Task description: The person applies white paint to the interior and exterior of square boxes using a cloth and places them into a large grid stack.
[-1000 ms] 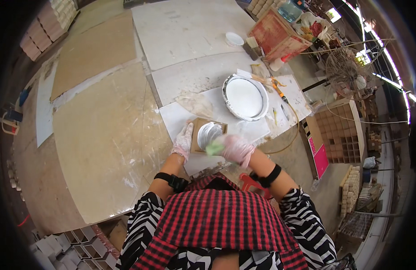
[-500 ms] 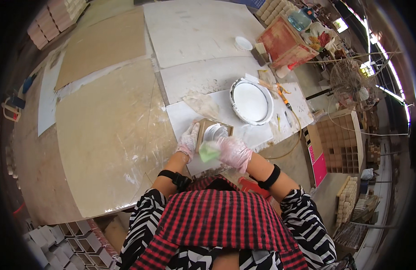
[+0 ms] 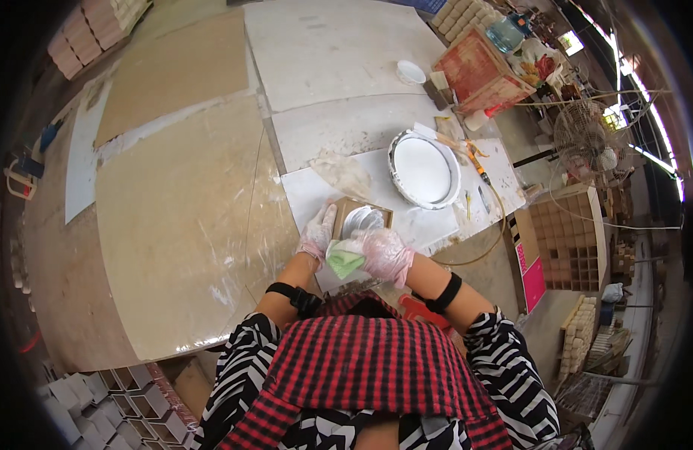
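Note:
A small brown open box point(image 3: 389, 217) with white, paint-like smears inside stands on a white sheet at the table's near edge. My left hand point(image 3: 315, 234), in a thin see-through glove, grips the box's left side. In my gloved right hand point(image 3: 387, 253) is a pale green cloth point(image 3: 345, 259), pinched at the box's near edge. The right fingertips are partly hidden behind the cloth and hand. Just right of the box, a round tub point(image 3: 423, 171) of white paint has a smeared rim. A crumpled whitish rag point(image 3: 342, 175) lies beyond the box.
An orange-handled tool point(image 3: 477, 161) with a hose lies right of the tub. A white bowl point(image 3: 411, 72) and a red-stained crate point(image 3: 481, 71) are farther off. Brown boards point(image 3: 174, 217) cover the table's left. A fan point(image 3: 586, 135) stands at the right, beyond the table.
My right hand has shifted slightly left and down with the green cloth, which now hangs sharper at the box's near edge. My left hand keeps its hold on the box.

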The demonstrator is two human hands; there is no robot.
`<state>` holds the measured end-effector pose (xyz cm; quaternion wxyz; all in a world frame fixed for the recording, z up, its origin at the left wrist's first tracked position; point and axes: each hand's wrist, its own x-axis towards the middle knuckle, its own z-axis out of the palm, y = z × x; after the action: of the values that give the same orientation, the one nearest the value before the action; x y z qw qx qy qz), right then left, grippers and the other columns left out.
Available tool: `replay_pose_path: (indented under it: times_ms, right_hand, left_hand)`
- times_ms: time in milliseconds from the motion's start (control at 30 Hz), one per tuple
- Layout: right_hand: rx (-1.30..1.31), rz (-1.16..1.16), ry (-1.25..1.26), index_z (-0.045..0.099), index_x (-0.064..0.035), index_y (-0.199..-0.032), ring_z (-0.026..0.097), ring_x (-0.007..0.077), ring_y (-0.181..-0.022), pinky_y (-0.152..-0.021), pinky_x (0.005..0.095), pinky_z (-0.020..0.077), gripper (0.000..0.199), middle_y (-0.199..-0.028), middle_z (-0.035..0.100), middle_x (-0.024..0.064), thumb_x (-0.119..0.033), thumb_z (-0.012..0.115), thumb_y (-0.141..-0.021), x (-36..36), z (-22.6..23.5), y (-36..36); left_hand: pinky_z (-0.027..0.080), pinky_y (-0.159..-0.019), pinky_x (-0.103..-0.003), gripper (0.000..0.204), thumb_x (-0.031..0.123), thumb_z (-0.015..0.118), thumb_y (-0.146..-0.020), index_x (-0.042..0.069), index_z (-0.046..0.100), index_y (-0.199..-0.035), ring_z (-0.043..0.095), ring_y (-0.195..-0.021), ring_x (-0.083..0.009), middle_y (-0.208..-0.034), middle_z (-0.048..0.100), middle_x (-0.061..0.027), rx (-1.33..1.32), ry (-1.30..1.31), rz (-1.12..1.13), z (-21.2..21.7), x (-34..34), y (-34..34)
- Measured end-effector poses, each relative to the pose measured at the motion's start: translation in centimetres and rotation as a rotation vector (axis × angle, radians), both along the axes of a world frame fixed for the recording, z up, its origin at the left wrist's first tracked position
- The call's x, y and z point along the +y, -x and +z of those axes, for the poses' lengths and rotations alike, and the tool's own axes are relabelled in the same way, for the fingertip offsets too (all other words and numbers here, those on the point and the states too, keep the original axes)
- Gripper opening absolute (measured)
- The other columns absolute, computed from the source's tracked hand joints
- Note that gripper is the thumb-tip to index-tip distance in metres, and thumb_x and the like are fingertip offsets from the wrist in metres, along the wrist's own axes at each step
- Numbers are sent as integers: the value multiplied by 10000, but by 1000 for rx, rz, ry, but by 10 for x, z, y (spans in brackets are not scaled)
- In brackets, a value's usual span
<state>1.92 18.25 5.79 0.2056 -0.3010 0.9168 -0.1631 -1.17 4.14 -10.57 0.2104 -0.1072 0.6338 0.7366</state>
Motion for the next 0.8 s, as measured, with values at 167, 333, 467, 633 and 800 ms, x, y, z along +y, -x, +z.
replay_pose_path:
  times_ms: [167, 333, 467, 633, 800]
  right_hand:
    - [380, -53, -145, 625, -242, -1055, 627, 251, -807, -672, 365, 504, 318, -880, 632, 96, -173, 609, -745, 2, 3, 54]
    - [205, -299, 183, 624, -235, -1060, 628, 258, -801, -678, 373, 508, 321, -882, 629, 103, -155, 598, -750, -8, 36, 58]
    - [361, -63, -196, 630, -248, -1070, 624, 282, -797, -687, 390, 505, 315, -858, 614, 125, -198, 615, -759, 1, -12, 70]
    - [221, -230, -262, 621, -244, -1094, 614, 313, -824, -718, 407, 497, 317, -930, 606, 134, -247, 586, -779, 1, 15, 81]
    - [169, -243, -116, 613, -219, -1084, 616, 289, -902, -777, 393, 490, 284, -1016, 629, 107, -243, 556, -807, 0, 15, 63]
  left_hand:
    - [321, -1013, -282, 602, 460, 432, -930, 17, 411, -1337, 448, -1232, -244, -1325, 480, -161, 66, -57, 34, -39, -1, 1]
    - [311, -1022, -280, 606, 458, 427, -933, 7, 405, -1338, 435, -1245, -235, -1336, 471, -157, 98, 1, 24, -30, 0, 0]
    - [310, -1023, -281, 604, 452, 440, -927, 11, 407, -1338, 440, -1240, -239, -1335, 472, -157, 139, -45, 4, -39, -2, -1]
    - [323, -1012, -282, 582, 428, 447, -929, 8, 418, -1330, 450, -1228, -253, -1322, 480, -171, 25, 124, 15, 16, -4, -5]
    - [331, -1005, -290, 568, 421, 457, -925, 17, 432, -1324, 451, -1226, -270, -1312, 485, -184, 29, 80, 35, 11, -5, -7]
